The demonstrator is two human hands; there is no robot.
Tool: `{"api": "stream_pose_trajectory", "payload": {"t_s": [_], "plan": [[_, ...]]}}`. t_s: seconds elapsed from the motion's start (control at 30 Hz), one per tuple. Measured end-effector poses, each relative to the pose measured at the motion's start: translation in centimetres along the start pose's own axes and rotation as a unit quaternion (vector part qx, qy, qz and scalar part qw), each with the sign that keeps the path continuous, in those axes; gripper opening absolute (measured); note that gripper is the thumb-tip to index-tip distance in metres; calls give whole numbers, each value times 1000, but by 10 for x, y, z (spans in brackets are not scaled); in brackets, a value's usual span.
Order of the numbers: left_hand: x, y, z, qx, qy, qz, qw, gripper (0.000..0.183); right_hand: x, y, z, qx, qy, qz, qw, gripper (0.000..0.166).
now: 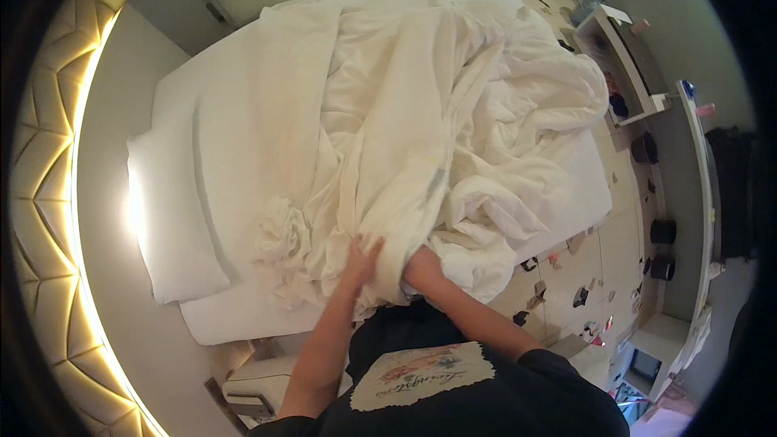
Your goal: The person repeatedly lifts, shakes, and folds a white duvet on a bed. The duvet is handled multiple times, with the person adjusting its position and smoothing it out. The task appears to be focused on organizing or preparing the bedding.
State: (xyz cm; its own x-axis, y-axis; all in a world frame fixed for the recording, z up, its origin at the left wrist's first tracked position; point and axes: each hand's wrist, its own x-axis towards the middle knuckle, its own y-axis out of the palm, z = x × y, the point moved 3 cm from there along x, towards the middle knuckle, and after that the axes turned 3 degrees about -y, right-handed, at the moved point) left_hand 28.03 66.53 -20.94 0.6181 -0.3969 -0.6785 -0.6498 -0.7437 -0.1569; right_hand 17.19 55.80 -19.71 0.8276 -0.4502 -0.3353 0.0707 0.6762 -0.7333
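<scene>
A rumpled white duvet and its loose cover or sheet lie across the bed, bunched towards the right side. At the near edge, my left hand rests on the white fabric with its fingers spread; whether it pinches any cloth is unclear. My right hand is at a fold of the same fabric, its fingers hidden beneath or behind it. A grey smudge shows on the cloth above that hand. Crumpled white cloth lies left of my hands. A white pillow sits at the head end.
The white mattress extends under the bedding. A lit, padded headboard stands left. Scraps litter the tiled floor at right, beside dark round containers and a white shelf unit. A pale case-like object is at the lower left.
</scene>
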Motion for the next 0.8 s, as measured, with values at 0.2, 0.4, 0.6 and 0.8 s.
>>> {"api": "stream_pose_trajectory", "payload": {"t_s": [0.2, 0.4, 0.6, 0.8], "plan": [[0, 14, -5, -113, -133, 62, 983, 52, -17, -16, 33, 82, 65, 82, 991, 38], [20, -30, 5, 164, 27, -93, 982, 25, -29, -40, 13, 156, 12, 41, 987, 29], [42, -176, 0, 196, 200, -317, 906, 15, -57, -121, -87, 170, 90, -125, 973, 27], [50, -183, -29, 200, 235, -394, 866, 24, -78, -126, -65, 198, 38, -233, 951, 30]]}}
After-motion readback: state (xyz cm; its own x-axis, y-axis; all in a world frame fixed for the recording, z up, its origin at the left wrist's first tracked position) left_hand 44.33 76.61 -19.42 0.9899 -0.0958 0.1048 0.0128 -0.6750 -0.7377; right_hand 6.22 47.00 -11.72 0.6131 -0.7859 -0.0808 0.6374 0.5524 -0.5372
